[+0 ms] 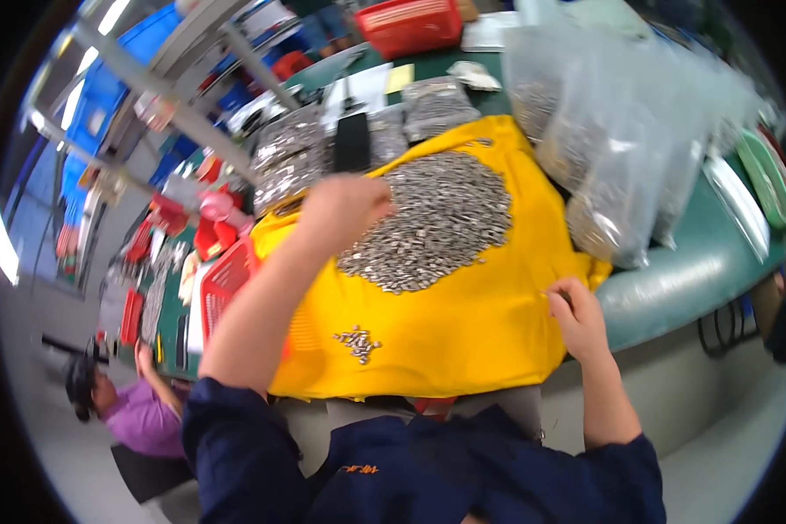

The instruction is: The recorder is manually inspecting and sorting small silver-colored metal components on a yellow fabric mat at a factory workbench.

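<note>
A yellow cloth (463,336) lies over the near side of the bench, with a broad heap of small shiny metal parts (441,218) on it. My left hand (345,210) is over the heap's left edge, slightly blurred, its fingers curled together; whatever they hold is hidden. At the cloth's right side my right hand (578,319) has thumb and fingers pinched. Something small and dark shows between them, too small to name. Closer to me, a little cluster of the same metal parts (358,343) sits apart from the heap.
Clear plastic bags of metal parts (616,201) stand at the right. Flat packed bags (441,105) and a black flat object (352,142) lie behind the heap. A red basket (227,284) is left of the cloth, a green tray (767,179) far right. A person in purple (144,419) sits at left.
</note>
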The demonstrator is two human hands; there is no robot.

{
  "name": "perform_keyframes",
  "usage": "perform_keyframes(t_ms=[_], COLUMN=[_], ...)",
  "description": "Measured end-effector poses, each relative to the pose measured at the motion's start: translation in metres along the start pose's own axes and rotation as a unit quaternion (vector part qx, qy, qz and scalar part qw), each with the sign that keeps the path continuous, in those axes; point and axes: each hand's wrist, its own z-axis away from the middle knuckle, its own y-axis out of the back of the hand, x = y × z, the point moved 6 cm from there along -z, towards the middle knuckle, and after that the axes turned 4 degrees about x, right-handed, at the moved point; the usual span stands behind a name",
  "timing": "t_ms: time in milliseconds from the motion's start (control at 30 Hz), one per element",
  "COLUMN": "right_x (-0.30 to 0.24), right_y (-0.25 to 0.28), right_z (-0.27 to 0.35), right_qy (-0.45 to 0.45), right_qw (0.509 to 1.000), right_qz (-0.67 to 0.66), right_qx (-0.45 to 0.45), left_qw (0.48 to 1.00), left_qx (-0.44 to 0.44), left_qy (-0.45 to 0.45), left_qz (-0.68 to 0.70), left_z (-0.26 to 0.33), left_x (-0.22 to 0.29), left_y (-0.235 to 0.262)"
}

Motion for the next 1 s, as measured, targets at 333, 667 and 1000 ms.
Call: perform_keyframes(t_ms=[333, 667, 1000], right_x=[-0.013, -0.014, -0.018], right_y=[-0.003, -0.006, -0.001], right_z=[-0.002, -0.001, -0.001], right_qy=[0.031, 0.023, 0.019], right_qw=[0.998, 0.995, 0.994], right_qz=[0.062, 0.097, 0.107], right_qx=[0.001, 0.004, -0.002], left_qw=[0.973, 0.999, 0.997], left_qx=[0.108, -0.036, 0.005], left_qy=[0.205, 0.023, 0.078], left_qz=[0.003, -0.005, -0.021], left_z=[-0.016, -0.139, -0.135], left_x=[-0.148, -0.091, -0.097], left_y=[0.042, -0.101, -0.080])
